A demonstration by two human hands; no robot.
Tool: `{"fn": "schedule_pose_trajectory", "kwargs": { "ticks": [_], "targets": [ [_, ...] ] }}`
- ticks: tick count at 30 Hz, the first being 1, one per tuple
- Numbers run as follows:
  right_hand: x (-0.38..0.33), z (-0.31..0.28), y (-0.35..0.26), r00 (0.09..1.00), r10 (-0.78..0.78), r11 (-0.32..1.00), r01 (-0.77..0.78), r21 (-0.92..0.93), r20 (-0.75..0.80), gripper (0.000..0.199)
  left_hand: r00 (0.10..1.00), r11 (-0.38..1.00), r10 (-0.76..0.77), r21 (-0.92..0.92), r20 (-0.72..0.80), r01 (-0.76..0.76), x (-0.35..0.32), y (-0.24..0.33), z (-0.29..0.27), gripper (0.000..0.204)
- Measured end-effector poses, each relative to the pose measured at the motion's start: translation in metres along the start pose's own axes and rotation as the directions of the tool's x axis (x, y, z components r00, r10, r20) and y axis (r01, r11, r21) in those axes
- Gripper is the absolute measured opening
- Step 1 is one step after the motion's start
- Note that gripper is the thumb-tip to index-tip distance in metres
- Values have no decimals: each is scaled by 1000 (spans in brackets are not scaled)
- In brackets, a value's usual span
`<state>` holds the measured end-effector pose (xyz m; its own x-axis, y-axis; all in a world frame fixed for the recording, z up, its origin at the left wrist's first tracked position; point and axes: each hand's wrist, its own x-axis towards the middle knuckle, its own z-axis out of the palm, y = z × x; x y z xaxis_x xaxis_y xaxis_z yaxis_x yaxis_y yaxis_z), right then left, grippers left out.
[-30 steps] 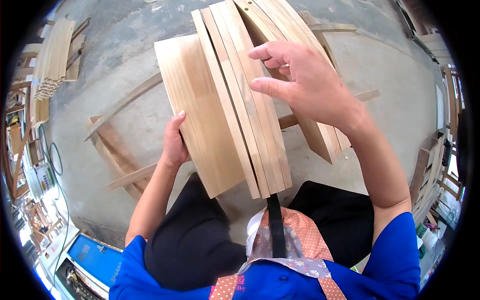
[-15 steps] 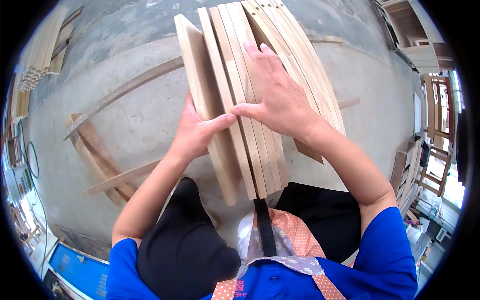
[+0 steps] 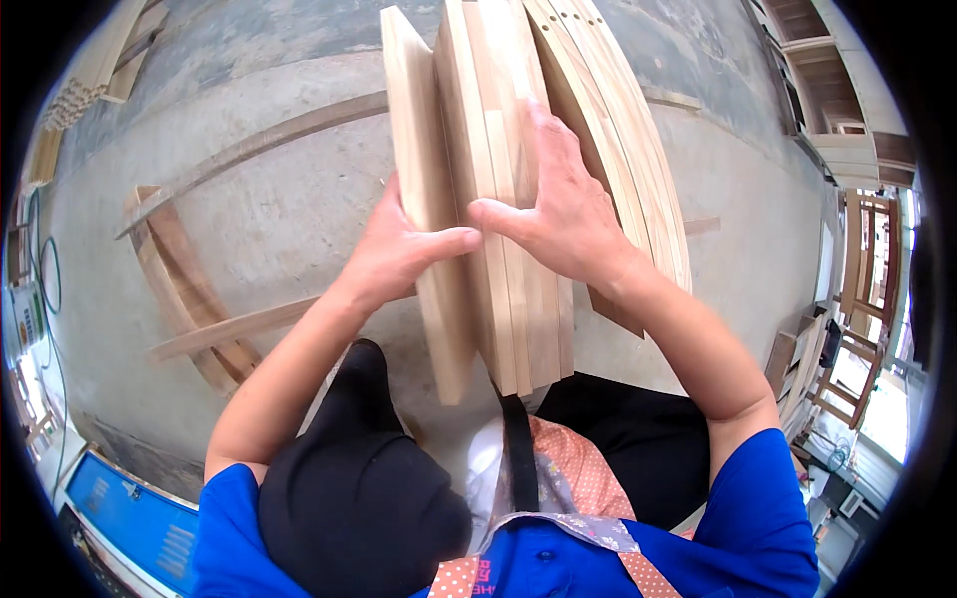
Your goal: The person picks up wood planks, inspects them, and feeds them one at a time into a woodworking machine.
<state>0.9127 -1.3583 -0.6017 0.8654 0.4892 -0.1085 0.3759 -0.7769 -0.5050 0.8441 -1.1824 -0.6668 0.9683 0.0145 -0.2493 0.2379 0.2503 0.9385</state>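
Several pale wooden boards stand on edge side by side in front of me. My left hand holds the leftmost board, its thumb over the edge and its fingers hidden behind the outer face. A narrow gap parts that board from the middle group of boards. Across this group lies my right hand, thumb at its left side and fingers reaching over to its right. The two thumb tips nearly meet. Farther right, past a dark gap, stand more boards with small round holes near their far ends.
Under the boards, wooden strips lie across the concrete floor. A wooden piece rests at left. Stacked timber stands far left, open wooden cabinets far right. A blue panel is at lower left.
The middle boards have closed up against one another, and the gap to their right has widened. Both hands keep their hold; the leftmost board sits slightly farther right in the picture.
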Motion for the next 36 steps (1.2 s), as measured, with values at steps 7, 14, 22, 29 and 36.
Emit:
{"fn": "schedule_pose_trajectory", "kwargs": {
  "ticks": [7, 14, 22, 29, 36],
  "targets": [
    [3, -3, -12, 979, 174, 983, -178, 34, 110, 100, 931, 912, -359, -239, -67, 334, -17, -13, -72, 38],
    [-1, -4, -8, 982, 159, 986, -163, 33, 103, 98, 905, 968, -243, -143, -349, 205, -34, 11, -119, 36],
    [0, 4, 1, 998, 55, 998, -55, -21, 22, 118, 858, 871, 151, 477, -491, 120, -32, 16, -108, 52],
    [4, -6, 3, 989, 131, 990, -134, 48, 68, 120, 997, 811, 71, 581, 20, -70, -26, 29, -20, 107],
    [0, -4, 4, 972, 188, 976, -200, 83, 140, 116, 941, 960, -279, 71, 194, 270, -31, 4, 13, 87]
  ]
}}
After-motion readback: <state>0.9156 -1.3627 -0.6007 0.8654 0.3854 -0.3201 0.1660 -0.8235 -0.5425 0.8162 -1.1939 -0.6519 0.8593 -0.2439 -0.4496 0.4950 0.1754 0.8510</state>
